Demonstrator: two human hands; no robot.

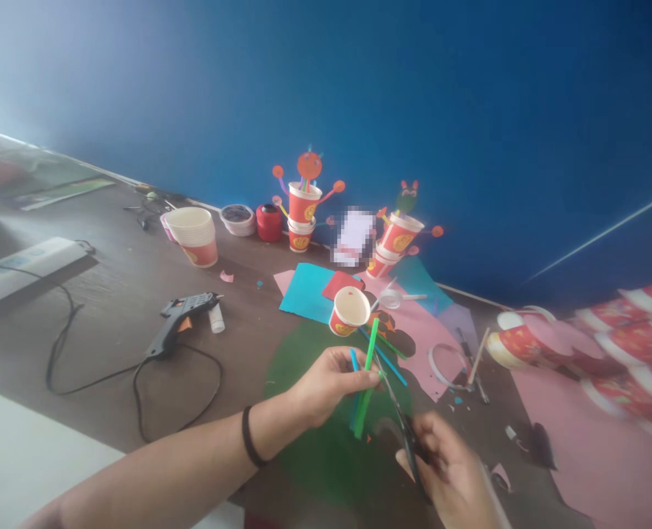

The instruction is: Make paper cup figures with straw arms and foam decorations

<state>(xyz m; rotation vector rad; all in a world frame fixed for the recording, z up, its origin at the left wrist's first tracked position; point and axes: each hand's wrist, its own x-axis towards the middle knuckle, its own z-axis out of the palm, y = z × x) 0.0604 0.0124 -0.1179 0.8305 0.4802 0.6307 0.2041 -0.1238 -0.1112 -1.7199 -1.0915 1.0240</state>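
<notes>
My left hand (326,386) is closed on a bright green drinking straw (373,345) and a blue straw (353,361), both roughly upright. In my right hand (450,466) is a pair of black-handled scissors (397,404), its blades pointing up and left. The blades reach the green straw beside my left fingertips; whether they touch it I cannot tell. Under my hands lies a dark green paper sheet (326,463). Just beyond my left hand stands a red-and-white paper cup (343,323). Loose blue straw (392,364) lies to its right.
Left are a glue gun (165,327) with its cord, stacked cups (201,246) and a power strip (33,264). Two stacked-cup figures (303,206) (397,239) stand along the blue wall. Pink paper (419,316), a tape ring (447,367) and more cups (639,353) occupy the right.
</notes>
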